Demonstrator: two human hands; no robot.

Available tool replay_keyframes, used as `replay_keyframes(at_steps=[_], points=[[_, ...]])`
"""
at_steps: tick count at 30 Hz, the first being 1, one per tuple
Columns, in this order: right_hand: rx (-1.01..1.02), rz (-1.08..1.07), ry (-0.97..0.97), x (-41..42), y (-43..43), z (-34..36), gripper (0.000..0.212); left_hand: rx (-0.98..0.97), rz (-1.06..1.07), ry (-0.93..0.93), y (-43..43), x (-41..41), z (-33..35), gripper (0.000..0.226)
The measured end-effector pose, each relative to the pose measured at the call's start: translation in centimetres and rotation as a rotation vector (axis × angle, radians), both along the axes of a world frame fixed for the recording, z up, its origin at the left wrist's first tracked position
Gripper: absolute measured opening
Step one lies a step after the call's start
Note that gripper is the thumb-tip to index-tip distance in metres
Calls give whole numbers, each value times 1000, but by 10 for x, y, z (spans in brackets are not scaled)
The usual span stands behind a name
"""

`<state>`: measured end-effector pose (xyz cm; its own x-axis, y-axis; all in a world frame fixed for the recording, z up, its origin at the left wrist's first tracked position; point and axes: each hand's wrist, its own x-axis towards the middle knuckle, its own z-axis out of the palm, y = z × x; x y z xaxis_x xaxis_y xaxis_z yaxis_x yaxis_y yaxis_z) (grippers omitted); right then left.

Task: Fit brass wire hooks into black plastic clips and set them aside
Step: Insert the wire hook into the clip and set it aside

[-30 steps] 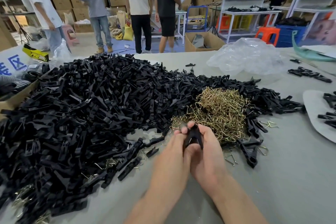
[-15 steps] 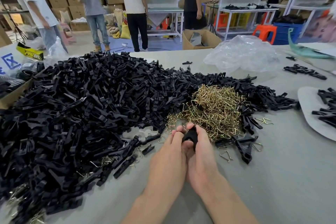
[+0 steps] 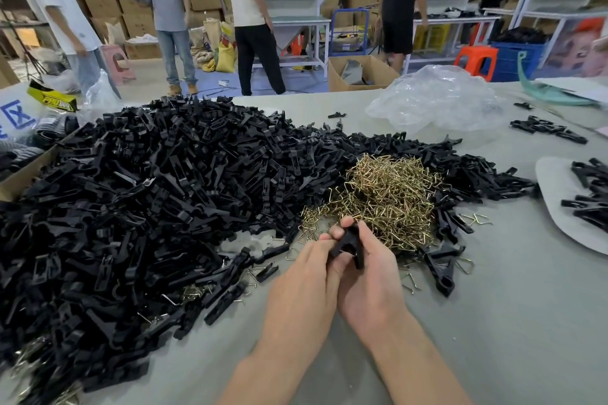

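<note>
A black plastic clip is held between both my hands just in front of me. My left hand and my right hand both grip it, fingers curled round it and pressed together. Whether a hook sits in the clip is hidden by my fingers. Right behind my hands lies a heap of brass wire hooks. A large pile of loose black clips covers the left and middle of the grey table. An assembled clip lies to the right of my hands.
A crumpled clear plastic bag sits at the back right. More black clips lie on a pale sheet at the right edge. A cardboard box edge is at the left. Several people stand beyond the table.
My hands stay together on the clip; the clip now shows more above my fingers, tilted with a leg spread out. The people behind have shifted to the right.
</note>
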<state>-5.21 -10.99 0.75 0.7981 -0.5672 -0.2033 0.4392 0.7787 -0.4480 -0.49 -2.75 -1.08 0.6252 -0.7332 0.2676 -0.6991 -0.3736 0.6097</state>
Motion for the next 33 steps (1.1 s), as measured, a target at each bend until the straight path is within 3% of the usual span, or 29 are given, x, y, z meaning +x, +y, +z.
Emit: replay_keyframes(at_steps=[6, 11, 19, 25, 33], points=[[-27, -12, 24, 4, 7, -4, 39, -28, 68, -34, 0, 3, -8, 61], [-81, 0, 11, 4, 4, -5, 29, -96, 65, -11, 0, 7, -12, 38], [-150, -9, 63, -1, -3, -15, 32, -180, 23, 127, 3, 4, -7, 62], [-375, -72, 215, -6, 3, -13, 26, -253, 128, 159, 7, 1, -5, 40], [-427, -241, 259, -56, -8, -7, 20, -167, -74, 132, -11, -25, 6, 29]])
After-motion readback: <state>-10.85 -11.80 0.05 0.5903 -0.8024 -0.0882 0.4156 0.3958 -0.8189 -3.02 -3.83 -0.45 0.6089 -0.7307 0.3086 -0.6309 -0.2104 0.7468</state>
